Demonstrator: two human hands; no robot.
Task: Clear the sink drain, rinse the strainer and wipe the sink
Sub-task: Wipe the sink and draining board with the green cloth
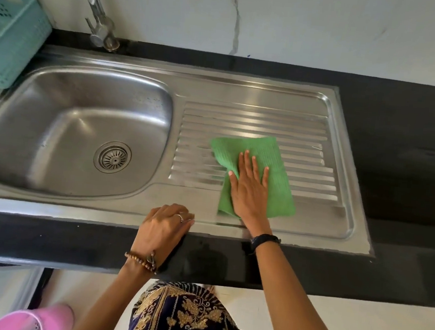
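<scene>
Both forearms are bare, no sleeves in sight. The left hand (164, 228) carries a thin silver ring (180, 217) on one finger and a brown wooden bead bracelet (141, 261) at the wrist, while the right hand (248, 191) has a black band (266, 240) around its wrist. Below, there's a dark navy garment (184, 317) patterned with gold floral embroidery.
</scene>
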